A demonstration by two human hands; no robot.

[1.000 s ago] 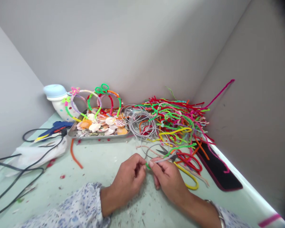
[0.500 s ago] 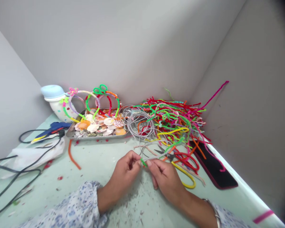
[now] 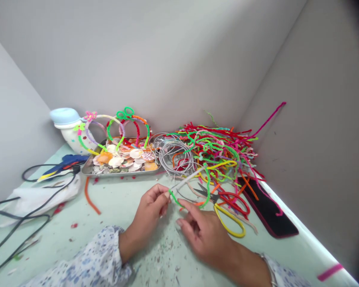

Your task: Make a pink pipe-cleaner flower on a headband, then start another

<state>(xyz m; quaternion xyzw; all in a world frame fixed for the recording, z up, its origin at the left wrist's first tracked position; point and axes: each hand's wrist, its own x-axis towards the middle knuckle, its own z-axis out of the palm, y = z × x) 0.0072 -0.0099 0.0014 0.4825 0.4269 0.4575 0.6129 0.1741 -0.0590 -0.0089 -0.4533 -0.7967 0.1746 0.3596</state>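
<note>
My left hand (image 3: pixel 151 213) pinches a green pipe cleaner (image 3: pixel 208 184) together with a grey wire strand (image 3: pixel 188 178). From the pinch, the green length bows out in a loop to the right, and the strand runs up toward the far right. Thumb and forefinger of my right hand (image 3: pixel 202 231) are apart. Its forefinger touches or lies very close to the green pipe cleaner. Just beyond my right hand lie scissors (image 3: pixel 231 217) with one red and one yellow handle, blades pointing away to the left.
A heap of coloured pipe cleaners (image 3: pixel 218 145) lies at the back right beside a coil of grey wire (image 3: pixel 177 157). A metal tray (image 3: pixel 122 173) holds shells and several decorated headbands. A dark phone-like slab (image 3: pixel 279 223), a black cable (image 3: pixel 26 217) and a white bottle (image 3: pixel 74 137) sit around.
My right thumb and forefinger have parted from their pinch. The green pipe cleaner now shows as a wide loop, and my left hand has shifted slightly left.
</note>
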